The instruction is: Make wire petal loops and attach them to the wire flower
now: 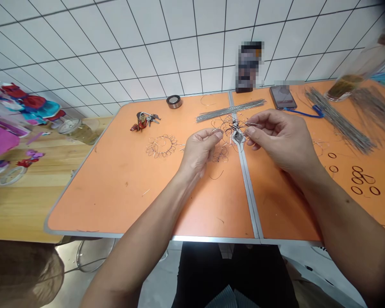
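Above the seam of the orange table (115, 188), a tangle of thin looped wire (232, 127) hangs between my two hands. My left hand (202, 149) pinches its left side between thumb and forefinger. On the right side, my right hand (277, 134) has thumb and forefinger closed on the wire, with the other fingers curled. A round wire piece with looped edges (161, 146) lies left of my left hand. Just behind the hands rests a bundle of straight wires (231, 110). Loose wire bits lie below the tangle.
Keys (149, 118) and a tape roll (174, 102) sit at the back left. Toward the right are a phone (282, 97), a blue cable (317, 112), a larger wire bundle (343, 122), a jar (345, 87) and several dark rings (357, 180). A tiled wall stands behind.
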`<state>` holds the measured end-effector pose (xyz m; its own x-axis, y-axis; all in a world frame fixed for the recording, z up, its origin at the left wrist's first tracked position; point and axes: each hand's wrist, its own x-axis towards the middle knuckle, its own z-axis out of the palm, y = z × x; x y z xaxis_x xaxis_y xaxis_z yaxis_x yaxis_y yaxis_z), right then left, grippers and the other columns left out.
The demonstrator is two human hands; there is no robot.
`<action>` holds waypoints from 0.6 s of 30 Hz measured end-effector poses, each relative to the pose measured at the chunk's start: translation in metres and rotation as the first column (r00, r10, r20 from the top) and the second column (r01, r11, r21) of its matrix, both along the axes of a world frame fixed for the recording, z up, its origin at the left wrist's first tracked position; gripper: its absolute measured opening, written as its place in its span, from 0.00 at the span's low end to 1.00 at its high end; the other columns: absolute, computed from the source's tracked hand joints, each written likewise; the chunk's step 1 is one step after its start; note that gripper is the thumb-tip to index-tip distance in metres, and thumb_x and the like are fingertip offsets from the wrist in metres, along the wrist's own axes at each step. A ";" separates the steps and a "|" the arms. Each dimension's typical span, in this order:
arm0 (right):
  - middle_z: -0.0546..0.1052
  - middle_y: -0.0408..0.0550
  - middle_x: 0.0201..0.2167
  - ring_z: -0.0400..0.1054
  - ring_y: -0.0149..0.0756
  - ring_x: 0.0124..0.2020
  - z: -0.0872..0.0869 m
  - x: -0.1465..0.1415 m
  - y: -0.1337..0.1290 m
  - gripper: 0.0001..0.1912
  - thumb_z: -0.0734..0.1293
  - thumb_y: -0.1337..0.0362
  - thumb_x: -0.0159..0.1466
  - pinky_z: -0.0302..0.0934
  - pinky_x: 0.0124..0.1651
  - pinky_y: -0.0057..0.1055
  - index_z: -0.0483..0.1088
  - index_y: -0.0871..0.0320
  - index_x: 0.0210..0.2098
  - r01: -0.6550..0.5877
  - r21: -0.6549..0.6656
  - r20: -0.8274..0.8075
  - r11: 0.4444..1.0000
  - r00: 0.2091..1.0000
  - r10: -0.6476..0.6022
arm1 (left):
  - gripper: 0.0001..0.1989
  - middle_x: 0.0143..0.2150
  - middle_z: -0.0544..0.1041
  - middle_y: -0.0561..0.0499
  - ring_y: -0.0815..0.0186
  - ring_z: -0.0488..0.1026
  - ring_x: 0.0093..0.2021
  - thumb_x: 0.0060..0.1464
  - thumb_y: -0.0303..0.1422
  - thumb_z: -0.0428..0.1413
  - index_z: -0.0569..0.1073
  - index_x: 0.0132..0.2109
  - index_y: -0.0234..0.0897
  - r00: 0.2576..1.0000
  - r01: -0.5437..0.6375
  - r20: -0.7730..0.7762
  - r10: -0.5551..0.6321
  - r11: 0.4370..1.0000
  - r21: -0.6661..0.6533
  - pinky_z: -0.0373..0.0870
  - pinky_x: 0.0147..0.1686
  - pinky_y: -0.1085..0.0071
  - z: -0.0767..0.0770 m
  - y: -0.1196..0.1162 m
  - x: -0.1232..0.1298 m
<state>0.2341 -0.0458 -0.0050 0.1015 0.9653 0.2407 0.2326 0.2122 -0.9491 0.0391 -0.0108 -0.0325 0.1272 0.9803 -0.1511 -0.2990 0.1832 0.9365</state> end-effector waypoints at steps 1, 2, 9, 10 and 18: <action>0.80 0.45 0.32 0.75 0.29 0.30 0.000 0.000 0.000 0.06 0.77 0.68 0.67 0.75 0.35 0.27 0.78 0.58 0.42 -0.003 0.005 -0.001 1.000 1.000 0.003 | 0.11 0.21 0.58 0.63 0.79 0.46 0.19 0.52 0.33 0.73 0.79 0.37 0.35 1.000 0.002 -0.003 -0.002 1.000 -0.008 0.38 0.21 0.74 0.001 0.000 0.000; 0.80 0.45 0.31 0.74 0.29 0.30 0.000 0.000 0.000 0.06 0.77 0.67 0.67 0.75 0.35 0.27 0.78 0.58 0.41 -0.008 0.014 -0.001 1.000 1.000 0.008 | 0.11 0.21 0.58 0.63 0.79 0.46 0.19 0.52 0.32 0.73 0.79 0.37 0.35 1.000 0.004 -0.003 -0.004 1.000 -0.011 0.39 0.21 0.74 0.002 -0.001 0.000; 0.80 0.46 0.33 0.75 0.30 0.32 -0.002 -0.001 0.001 0.07 0.78 0.68 0.65 0.75 0.34 0.27 0.78 0.58 0.41 -0.014 0.031 0.018 0.999 1.000 0.013 | 0.11 0.21 0.60 0.63 0.79 0.48 0.18 0.52 0.31 0.72 0.77 0.37 0.36 1.000 0.016 0.000 -0.016 1.000 -0.017 0.40 0.20 0.75 0.001 0.001 -0.001; 0.80 0.46 0.33 0.75 0.30 0.32 -0.002 -0.001 0.001 0.07 0.78 0.68 0.65 0.75 0.34 0.27 0.78 0.58 0.41 -0.013 0.029 0.019 0.999 1.000 0.013 | 0.11 0.21 0.60 0.63 0.79 0.48 0.18 0.52 0.32 0.72 0.77 0.37 0.36 1.000 0.016 -0.002 -0.016 1.000 -0.017 0.41 0.20 0.75 0.001 0.001 -0.001; 0.80 0.45 0.32 0.75 0.27 0.31 0.000 0.000 0.001 0.06 0.77 0.67 0.67 0.76 0.34 0.24 0.77 0.58 0.41 0.036 0.019 0.015 0.999 0.999 -0.036 | 0.09 0.20 0.57 0.63 0.78 0.45 0.18 0.53 0.30 0.70 0.77 0.37 0.37 0.999 0.048 0.011 -0.048 0.999 -0.011 0.39 0.20 0.74 0.000 -0.001 -0.001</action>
<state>0.2340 -0.0446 -0.0054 0.1320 0.9564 0.2607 0.2549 0.2214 -0.9413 0.0381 -0.0116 -0.0326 0.1756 0.9713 -0.1603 -0.2998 0.2079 0.9311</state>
